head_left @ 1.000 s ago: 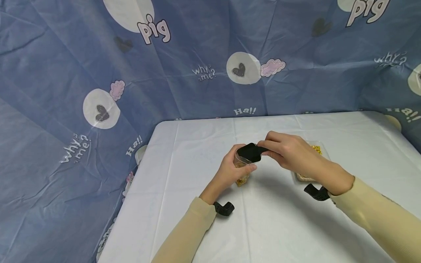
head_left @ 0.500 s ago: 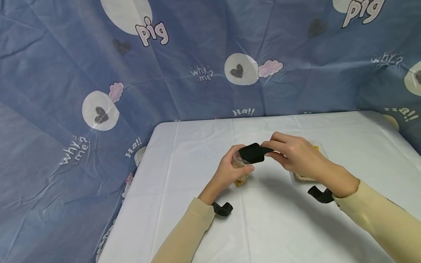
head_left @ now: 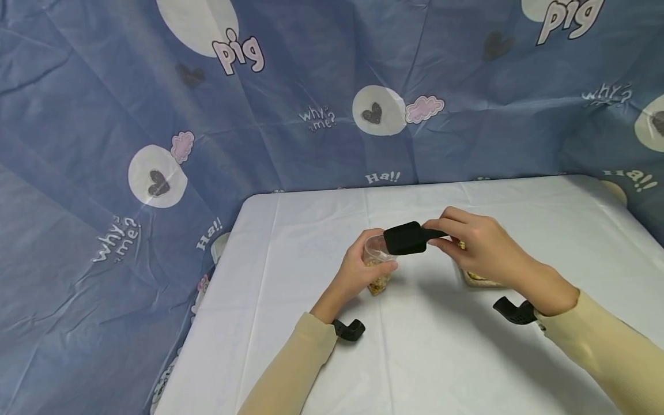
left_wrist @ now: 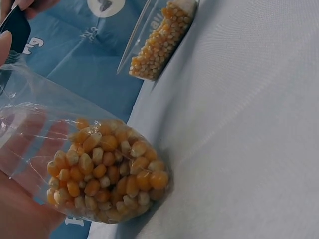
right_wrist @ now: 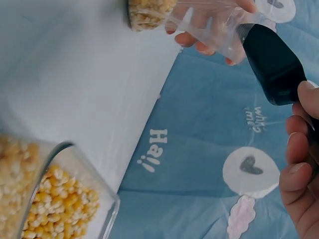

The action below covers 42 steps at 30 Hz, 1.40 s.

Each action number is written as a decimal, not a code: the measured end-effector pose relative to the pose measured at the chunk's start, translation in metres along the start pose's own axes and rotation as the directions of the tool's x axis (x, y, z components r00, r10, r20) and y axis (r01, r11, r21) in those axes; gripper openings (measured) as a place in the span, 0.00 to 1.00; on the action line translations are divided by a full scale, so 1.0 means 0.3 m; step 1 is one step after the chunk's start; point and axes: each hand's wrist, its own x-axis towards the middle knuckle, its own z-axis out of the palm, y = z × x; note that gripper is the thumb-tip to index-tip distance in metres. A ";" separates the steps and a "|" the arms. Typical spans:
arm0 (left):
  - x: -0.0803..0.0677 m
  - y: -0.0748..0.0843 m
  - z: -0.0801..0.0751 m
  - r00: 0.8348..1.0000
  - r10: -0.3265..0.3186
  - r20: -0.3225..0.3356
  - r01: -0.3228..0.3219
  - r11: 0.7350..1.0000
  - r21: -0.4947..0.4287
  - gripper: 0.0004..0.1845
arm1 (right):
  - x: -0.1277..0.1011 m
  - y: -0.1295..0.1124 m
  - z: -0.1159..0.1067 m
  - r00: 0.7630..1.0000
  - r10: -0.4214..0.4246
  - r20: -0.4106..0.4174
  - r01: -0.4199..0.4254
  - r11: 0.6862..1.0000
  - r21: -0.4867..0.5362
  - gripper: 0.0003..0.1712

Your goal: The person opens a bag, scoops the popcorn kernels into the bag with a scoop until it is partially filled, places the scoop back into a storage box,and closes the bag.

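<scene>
My left hand (head_left: 360, 268) grips a clear plastic bag (left_wrist: 112, 164) by its upper part, the mouth held wide. Corn kernels (left_wrist: 107, 172) fill the bag's bottom, which hangs close to the white cloth. My right hand (head_left: 474, 245) pinches the handle of a black scoop (head_left: 406, 238) between thumb and fingers. The scoop's front edge is at the bag's mouth, its underside turned up in the head view. No kernels show on the scoop in the right wrist view. Below my right hand stands a clear container (right_wrist: 107, 211) of corn kernels, partly hidden by that hand in the head view.
A white cloth (head_left: 311, 230) covers the table. Behind it hangs a blue printed curtain (head_left: 290, 75). Black wrist devices (head_left: 350, 330) are strapped beneath both wrists.
My right hand has moved to the right with the scoop, drawing it partly out from over the bag's mouth. My left hand stays nearly in place, still holding the bag.
</scene>
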 end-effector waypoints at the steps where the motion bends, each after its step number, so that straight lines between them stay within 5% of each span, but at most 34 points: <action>1: 0.000 -0.001 0.000 1.000 0.004 -0.002 -0.004 1.000 0.000 0.32 | -0.006 0.003 -0.002 1.000 0.010 0.001 -0.010 1.000 0.001 0.19; 10: 0.005 -0.019 0.003 0.996 0.084 0.010 -0.084 0.996 -0.018 0.31 | -0.060 0.030 -0.019 0.998 0.069 -0.001 -0.069 0.996 -0.056 0.16; 42: 0.002 -0.006 0.014 0.998 0.066 -0.005 -0.066 0.998 -0.005 0.30 | -0.252 0.105 -0.085 0.986 0.166 -0.029 -0.169 0.978 -0.124 0.21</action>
